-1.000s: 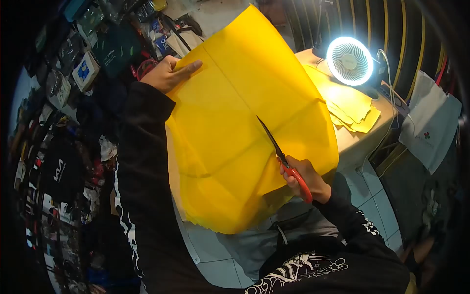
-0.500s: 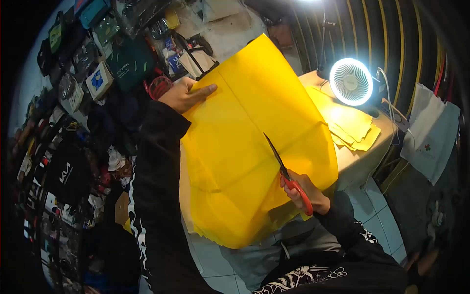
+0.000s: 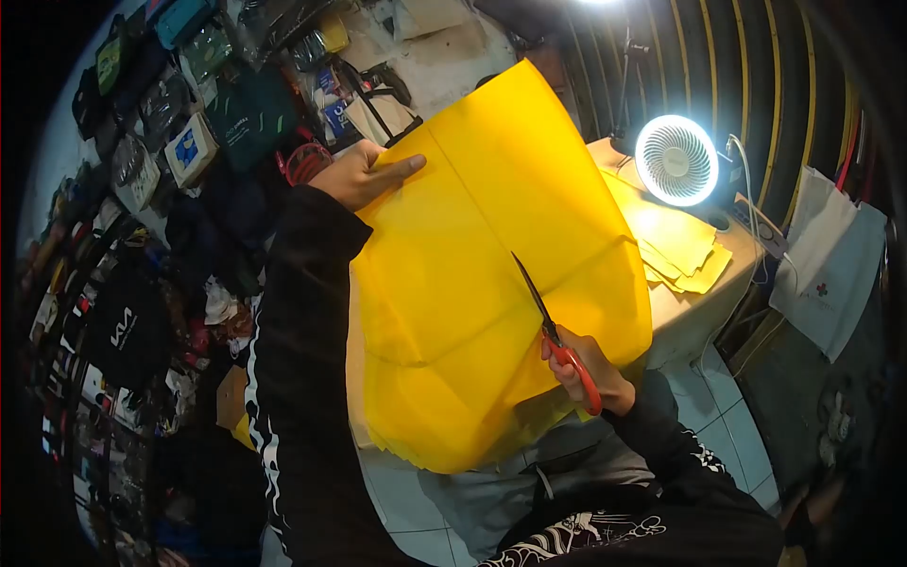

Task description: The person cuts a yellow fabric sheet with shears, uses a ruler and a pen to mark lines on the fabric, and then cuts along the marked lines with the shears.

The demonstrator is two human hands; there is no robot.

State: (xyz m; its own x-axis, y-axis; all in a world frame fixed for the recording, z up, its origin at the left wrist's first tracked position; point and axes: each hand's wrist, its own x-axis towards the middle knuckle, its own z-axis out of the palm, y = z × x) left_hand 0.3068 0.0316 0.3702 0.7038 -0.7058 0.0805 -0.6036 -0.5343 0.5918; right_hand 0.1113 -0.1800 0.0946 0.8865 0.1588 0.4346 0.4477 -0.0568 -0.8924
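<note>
A large yellow sheet (image 3: 529, 180), thin and flexible like fabric, spreads in front of me with a faint line running down it. My left hand (image 3: 364, 177) grips its upper left edge, thumb on top and the other fingers hidden beneath. In my right hand (image 3: 590, 371) are scissors (image 3: 569, 364) with red handles and dark blades. The blades point up and to the left along the line, near the sheet's middle. One blade shows above the sheet; the lower one is hidden.
A lit round fan (image 3: 676, 161) stands at the table's (image 3: 694, 307) far right, beside a stack of yellow pieces (image 3: 685, 241). A white bag (image 3: 831, 260) hangs at the right. Many bags and packets, including a black bag (image 3: 128, 326), crowd the left side.
The sheet's top edge and my left hand have shifted slightly to the right. The scissors, in my right hand, have moved very slightly up along the sheet.
</note>
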